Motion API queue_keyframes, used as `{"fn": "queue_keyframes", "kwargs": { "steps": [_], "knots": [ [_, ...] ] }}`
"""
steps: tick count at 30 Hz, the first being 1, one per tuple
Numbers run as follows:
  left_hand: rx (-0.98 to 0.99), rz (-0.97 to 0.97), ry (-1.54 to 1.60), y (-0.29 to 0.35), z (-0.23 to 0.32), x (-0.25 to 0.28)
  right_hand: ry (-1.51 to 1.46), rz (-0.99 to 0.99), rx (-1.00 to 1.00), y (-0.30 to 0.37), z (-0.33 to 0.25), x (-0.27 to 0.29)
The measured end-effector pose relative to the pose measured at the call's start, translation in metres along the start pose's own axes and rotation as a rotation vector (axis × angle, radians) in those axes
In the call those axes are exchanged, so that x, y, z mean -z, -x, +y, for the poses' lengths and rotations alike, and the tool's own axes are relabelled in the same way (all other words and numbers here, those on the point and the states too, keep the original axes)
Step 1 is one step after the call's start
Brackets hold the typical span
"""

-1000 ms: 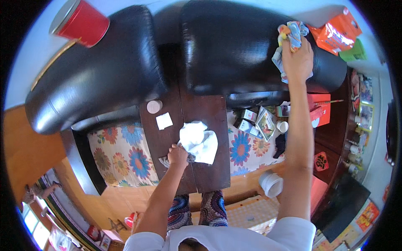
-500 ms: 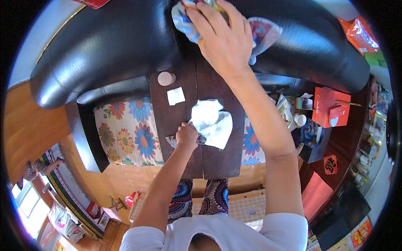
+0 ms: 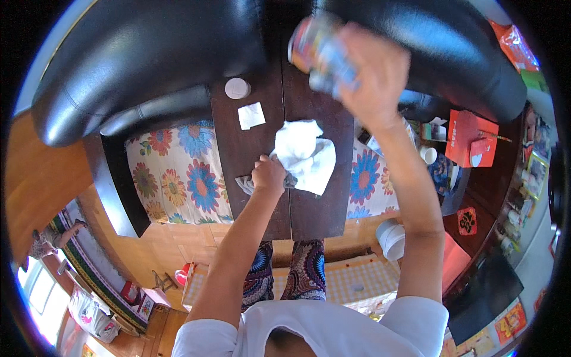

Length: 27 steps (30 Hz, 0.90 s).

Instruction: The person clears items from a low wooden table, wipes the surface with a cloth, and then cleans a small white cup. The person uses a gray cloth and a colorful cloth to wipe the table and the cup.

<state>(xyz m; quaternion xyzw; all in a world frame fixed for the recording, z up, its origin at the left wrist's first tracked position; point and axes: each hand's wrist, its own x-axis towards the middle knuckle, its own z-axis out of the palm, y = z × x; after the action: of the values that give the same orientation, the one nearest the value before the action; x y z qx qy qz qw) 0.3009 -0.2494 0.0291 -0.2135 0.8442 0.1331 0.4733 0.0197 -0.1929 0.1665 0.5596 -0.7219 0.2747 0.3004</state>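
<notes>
My right hand (image 3: 377, 77), blurred by motion, is raised over the far right part of the dark wooden table (image 3: 250, 152). It grips a bunched multicoloured cloth (image 3: 324, 53), whose exact kind I cannot make out. Near the middle of the table, my left hand (image 3: 269, 174) is closed on a grey cloth (image 3: 244, 183), with part of it showing on either side of the fist. Just right of that fist lies a crumpled white cloth (image 3: 309, 160). Beyond it are a small white square of paper (image 3: 251, 115) and a round, pale lidded container (image 3: 237, 88).
A black leather sofa (image 3: 160, 65) curves behind the table, with flower-patterned seat covers (image 3: 178, 172) at both sides. To the right are a red box (image 3: 470, 140), a white cup (image 3: 427, 155) and a white bucket (image 3: 391, 239). A checked-cloth bench (image 3: 351, 279) stands behind my legs.
My right hand has lifted the multicoloured cloth off the sofa and moved right and nearer. The view has shifted slightly, bringing the white bucket into sight. My left hand keeps its place on the grey cloth.
</notes>
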Motion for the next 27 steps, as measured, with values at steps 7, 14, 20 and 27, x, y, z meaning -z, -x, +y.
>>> {"fn": "queue_keyframes", "kwargs": {
  "steps": [7, 14, 20, 27],
  "knots": [
    [0.001, -0.019, -0.041, 0.002, 0.003, 0.012, 0.246, 0.409, -0.11, -0.046, 0.003, -0.046],
    [-0.019, -0.018, -0.084, 0.0, -0.001, 0.012, 0.226, 0.303, -0.043, 0.014, -0.001, -0.055],
    [-0.025, -0.035, -0.147, -0.002, -0.004, 0.007, 0.075, -0.145, -0.375, 0.139, 0.0, -0.007],
    [-0.037, -0.029, -0.164, -0.001, 0.003, 0.01, -0.425, 0.888, -0.99, 0.102, 0.17, 0.111]
  ]
}}
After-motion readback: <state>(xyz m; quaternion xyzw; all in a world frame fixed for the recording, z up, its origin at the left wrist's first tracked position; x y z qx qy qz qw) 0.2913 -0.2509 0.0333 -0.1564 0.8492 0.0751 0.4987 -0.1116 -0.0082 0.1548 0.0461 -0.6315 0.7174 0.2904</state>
